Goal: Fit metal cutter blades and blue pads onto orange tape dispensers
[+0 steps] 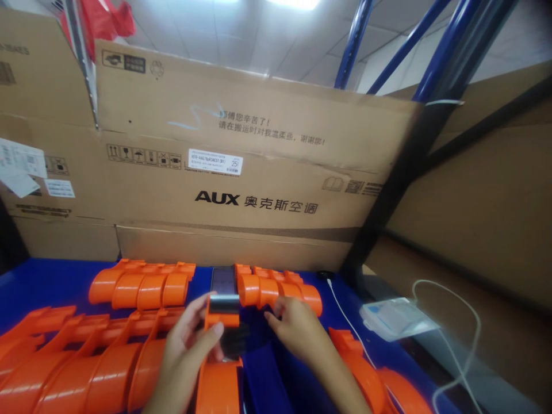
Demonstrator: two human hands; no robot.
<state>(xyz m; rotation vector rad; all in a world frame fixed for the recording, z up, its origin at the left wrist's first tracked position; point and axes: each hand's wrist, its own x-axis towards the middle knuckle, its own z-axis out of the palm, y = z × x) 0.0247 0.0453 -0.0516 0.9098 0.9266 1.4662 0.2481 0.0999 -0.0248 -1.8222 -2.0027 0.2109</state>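
My left hand [185, 351] is closed around a long orange plastic part [218, 379] with a dark, shiny strip [224, 305] across its upper end; thumb and fingers pinch that end. My right hand [297, 330] reaches in from the right, its fingers curled at the edge of another ribbed orange part [276, 290] that lies on the blue table [47, 282]. What the right fingers grip is hidden. A dark phone-like slab [223, 279] lies flat just behind the held part.
Several ribbed orange parts lie in rows: one group [142, 284] at the back left, more [73, 368] at the near left and some [379, 379] at the near right. A large cardboard box [241, 178] walls the back. A white cable [452, 322] and a clear packet [394, 319] lie right.
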